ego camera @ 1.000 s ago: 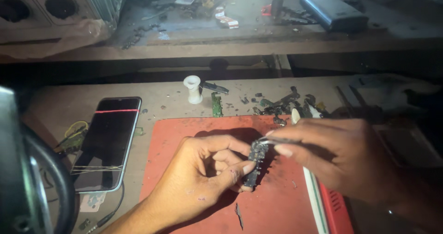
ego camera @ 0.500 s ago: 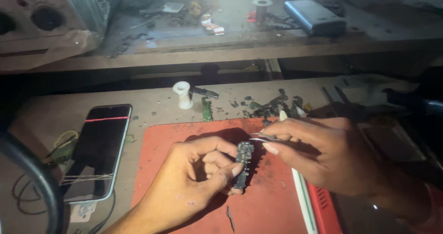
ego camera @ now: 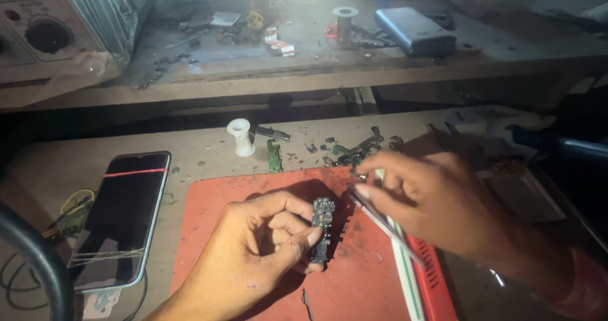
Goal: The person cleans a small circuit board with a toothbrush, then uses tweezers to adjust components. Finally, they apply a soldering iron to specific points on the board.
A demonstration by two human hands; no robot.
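**Two hands over one small circuit board**

Two bare hands meet above a red work mat [ego camera: 253, 197] on a dusty wooden bench. At the far left lies a smartphone [ego camera: 120, 216], flat, dark and glossy, with a thin red line across its screen and pale strands crossing its lower end; yellow and green wires [ego camera: 75, 206] curl beside it. Further back, a small white spool [ego camera: 240, 136] stands upright near a scatter of green and grey board fragments [ego camera: 354, 151].

The left hand [ego camera: 250, 258] comes in from the lower edge and pinches a small circuit board [ego camera: 322, 223] between thumb and fingertips, fingers curled close. The board sits near the middle of the mat, held on edge, its long axis running roughly toward and away from the person. It is narrow, dark and studded with tiny components, rough in outline.

The board lies just right of the left hand's fingertips and just left of the right hand [ego camera: 437, 210], so it sits between the two; the left hand alone touches it. The right hand grips slim metal tweezers [ego camera: 380, 218], fingers closed around them, the tips pointing left toward the board's upper end. Whether the tips touch it cannot be told.

A pale strip [ego camera: 405, 276] with a green line lies along the mat's right edge.
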